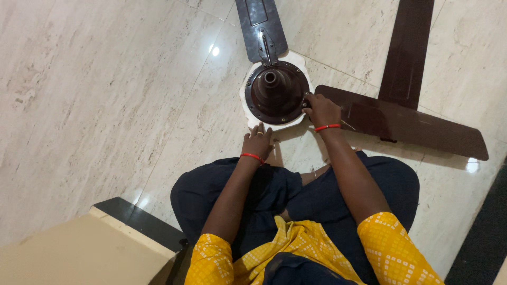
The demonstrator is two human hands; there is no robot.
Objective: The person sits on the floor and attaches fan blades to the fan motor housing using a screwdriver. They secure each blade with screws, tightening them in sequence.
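A person is sitting cross-legged on the pale stone floor (95, 95), working on a dark brown ceiling fan lying flat in the upper middle of the frame. The left hand (257, 141) is resting at the lower edge of the fan's white base (244, 103), fingers loosely spread and pressing down, holding nothing. Just above, the round motor housing (275, 91) is facing up, with one blade (260, 26) running to the top edge. The right hand (321, 110) is reaching to the housing's right rim, fingers (308, 99) bunched together as if pinching a small fastener; what they are gripping is too small to tell. Two more blades (406, 124) are lying toward the right. Doing this well probably means keeping the left hand bracing the base so the housing is not turning while the right fingers are working squarely at the rim.
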